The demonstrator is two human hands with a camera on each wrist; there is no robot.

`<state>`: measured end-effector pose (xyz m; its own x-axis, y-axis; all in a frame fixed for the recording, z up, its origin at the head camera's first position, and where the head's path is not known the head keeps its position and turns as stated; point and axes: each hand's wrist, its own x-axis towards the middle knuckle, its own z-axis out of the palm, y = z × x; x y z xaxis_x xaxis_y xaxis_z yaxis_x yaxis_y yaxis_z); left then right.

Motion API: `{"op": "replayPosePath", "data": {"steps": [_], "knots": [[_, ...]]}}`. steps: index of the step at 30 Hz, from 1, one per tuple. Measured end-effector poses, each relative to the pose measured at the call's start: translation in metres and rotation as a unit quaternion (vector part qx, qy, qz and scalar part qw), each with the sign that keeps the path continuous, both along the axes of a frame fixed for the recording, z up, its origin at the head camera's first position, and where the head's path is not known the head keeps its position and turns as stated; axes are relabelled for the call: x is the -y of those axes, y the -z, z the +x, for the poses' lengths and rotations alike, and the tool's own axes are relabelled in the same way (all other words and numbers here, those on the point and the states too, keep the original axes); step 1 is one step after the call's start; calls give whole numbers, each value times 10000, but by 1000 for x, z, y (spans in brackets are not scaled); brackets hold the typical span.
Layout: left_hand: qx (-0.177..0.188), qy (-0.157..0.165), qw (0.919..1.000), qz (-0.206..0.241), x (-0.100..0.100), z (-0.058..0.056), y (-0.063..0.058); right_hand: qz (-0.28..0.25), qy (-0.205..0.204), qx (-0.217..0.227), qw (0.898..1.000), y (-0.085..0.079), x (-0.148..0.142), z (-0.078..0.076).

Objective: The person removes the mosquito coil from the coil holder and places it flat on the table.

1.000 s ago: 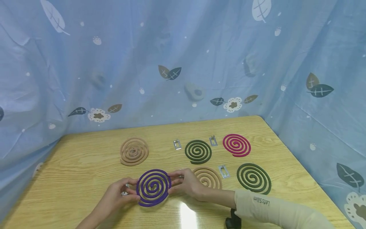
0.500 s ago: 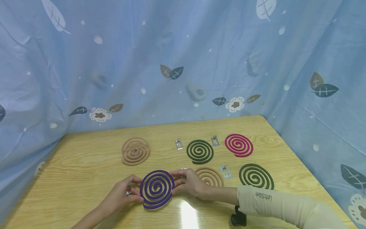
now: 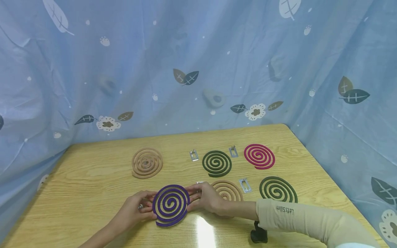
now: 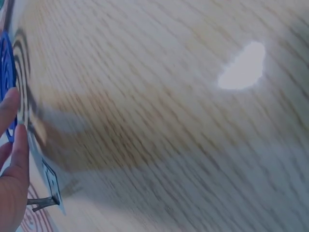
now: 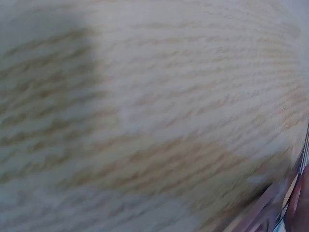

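Note:
A purple mosquito coil (image 3: pixel 171 205) is held by its two sides just above the near middle of the table, slightly tilted. My left hand (image 3: pixel 136 208) pinches its left edge between thumb and fingers. On the opposite edge, my right hand (image 3: pixel 204 199) grips with thumb below and fingers above. The left wrist view catches the coil's rim (image 4: pixel 7 72), looking blue, at the far left. Beside the left fingers there, a small metal coil stand (image 4: pixel 52 183) sits on the table. A beige coil (image 3: pixel 227 189) lies partly under the right wrist. The right wrist view is blurred.
Further back lie a double-looking beige coil (image 3: pixel 147 163), a dark green coil (image 3: pixel 216 163) and a magenta coil (image 3: pixel 259 156). Another green coil (image 3: pixel 278 190) is partly behind the sleeve. Metal stands (image 3: pixel 194 155) are scattered between them. A black object (image 3: pixel 258 234) is below the right forearm.
Over the last second the purple coil and both hands have shifted slightly right and down in the head view, which itself moved a little. During the last half second almost nothing moved.

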<state>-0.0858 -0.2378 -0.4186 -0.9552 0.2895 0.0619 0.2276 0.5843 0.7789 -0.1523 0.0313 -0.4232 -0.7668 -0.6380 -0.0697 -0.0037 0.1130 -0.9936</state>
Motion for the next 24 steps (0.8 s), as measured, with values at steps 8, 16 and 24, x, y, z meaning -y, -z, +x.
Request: {"op": "replayPosePath", "data": {"steps": [8,16,24], "knots": [[-151,-110,9997,-161,-3,3,2,433,314,-566,9970,-3,1,4],[-293,-266,9990,-218,-5,1,4,616,421,-823,9938,-4,1,3],[-277,-328,9988,-251,-5,0,4,654,423,-845,9934,-4,0,3]]}}
